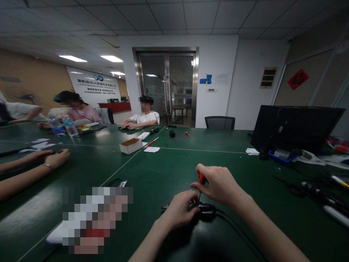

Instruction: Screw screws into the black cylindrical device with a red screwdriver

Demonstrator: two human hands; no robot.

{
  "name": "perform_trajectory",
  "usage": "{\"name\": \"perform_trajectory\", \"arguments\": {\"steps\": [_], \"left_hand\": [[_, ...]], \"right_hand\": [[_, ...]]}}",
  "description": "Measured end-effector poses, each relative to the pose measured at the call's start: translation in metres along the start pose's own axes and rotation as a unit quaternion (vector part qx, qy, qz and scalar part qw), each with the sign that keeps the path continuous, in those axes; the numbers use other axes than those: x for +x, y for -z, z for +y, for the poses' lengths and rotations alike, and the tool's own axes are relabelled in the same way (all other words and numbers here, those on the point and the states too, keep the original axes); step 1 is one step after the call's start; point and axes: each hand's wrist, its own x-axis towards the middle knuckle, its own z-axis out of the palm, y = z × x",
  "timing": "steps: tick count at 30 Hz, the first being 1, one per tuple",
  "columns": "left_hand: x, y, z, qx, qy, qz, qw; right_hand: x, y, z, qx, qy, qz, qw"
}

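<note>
My right hand (219,183) is closed around the red-orange handle of a screwdriver (201,178). The thin shaft points down, its tip at or close to a small black device (207,210) on the green table; exact contact is hidden. Fingers of my left hand (180,208) are bent round the left side of that device and hold it against the tabletop. Part of the device is covered by this hand. A black cable (231,220) runs from its right end toward the table's near edge.
A white open box (131,146), a black block (172,134) and another screwdriver (187,134) lie farther back. At right stand a monitor (294,127), a blue tray (282,156) and dark cables. A co-worker's hands (56,158) rest at left, near a pixelated area.
</note>
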Motion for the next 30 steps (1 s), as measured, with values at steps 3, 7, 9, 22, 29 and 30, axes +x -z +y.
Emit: {"name": "perform_trajectory", "arguments": {"steps": [3,7,9,22,29,30], "left_hand": [[0.0,-0.001,-0.002,0.008,-0.014,0.016,1.0],[0.0,-0.003,-0.004,0.001,-0.029,0.017,0.999],[0.0,-0.003,-0.003,-0.001,-0.03,0.019,0.999],[0.0,-0.003,-0.003,0.004,-0.027,0.019,0.999],[-0.001,0.0,0.0,0.026,-0.012,0.013,1.0],[-0.001,0.0,0.0,0.024,-0.013,0.013,1.0]], "right_hand": [[0.002,-0.001,0.0,0.002,-0.013,-0.007,1.0],[0.0,0.001,0.001,0.032,0.011,-0.004,0.999],[-0.001,0.001,0.001,0.03,0.022,0.006,0.999],[0.002,-0.004,0.005,0.044,0.021,0.009,0.999],[0.006,-0.01,0.008,0.029,-0.005,0.004,1.0],[0.005,-0.009,0.008,0.038,-0.001,0.005,0.999]]}}
